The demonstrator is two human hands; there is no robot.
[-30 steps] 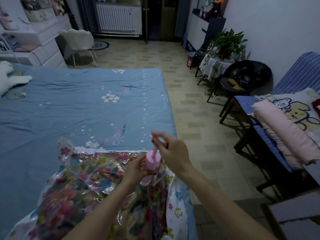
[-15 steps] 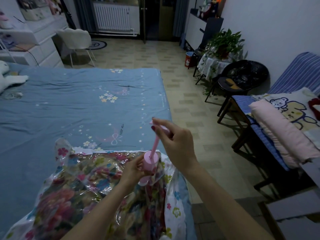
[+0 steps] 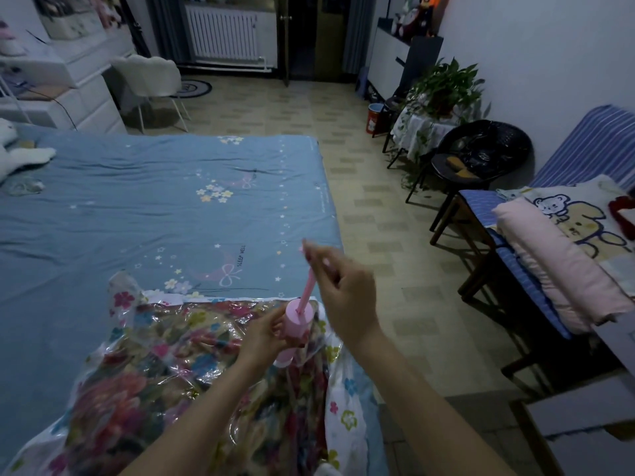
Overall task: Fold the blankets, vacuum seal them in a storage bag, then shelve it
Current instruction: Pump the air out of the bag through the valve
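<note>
Rising over the last second, the right hand [image 3: 343, 290] draws the pump's rod [image 3: 308, 290] further out of the pink pump [image 3: 294, 329], its fingers pinched on the handle at the top. That looks like one more suction stroke, so sealing is under way. The left hand [image 3: 264, 334] grips the pump's barrel, standing on the storage bag [image 3: 165, 365] of floral blankets on the bed [image 3: 137, 207].

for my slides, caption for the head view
Left hand steadies pink pump on storage bag; right hand pulls its handle.
</note>
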